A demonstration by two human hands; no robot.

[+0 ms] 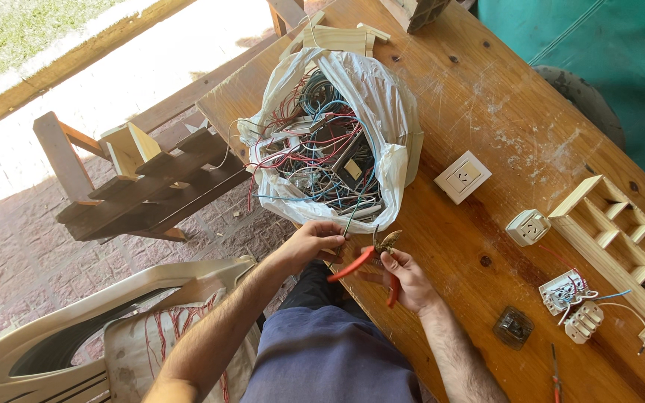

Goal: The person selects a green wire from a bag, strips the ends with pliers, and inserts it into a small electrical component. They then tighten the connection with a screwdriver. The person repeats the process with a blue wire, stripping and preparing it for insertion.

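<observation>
Head view: right hand grips red-handled metal pliers, jaws apart. Left hand pinches a thin green wire trailing from the white plastic bag of tangled cables, just beyond both hands on the wooden table.

Most of the wire tangle sits buried inside the white plastic bag, so what's at the bottom is anyone's guess. The wooden compartment rack runs off the right edge, and so does the plastic chair at the lower left. The right hand covers part of the pliers' red handles.
</observation>
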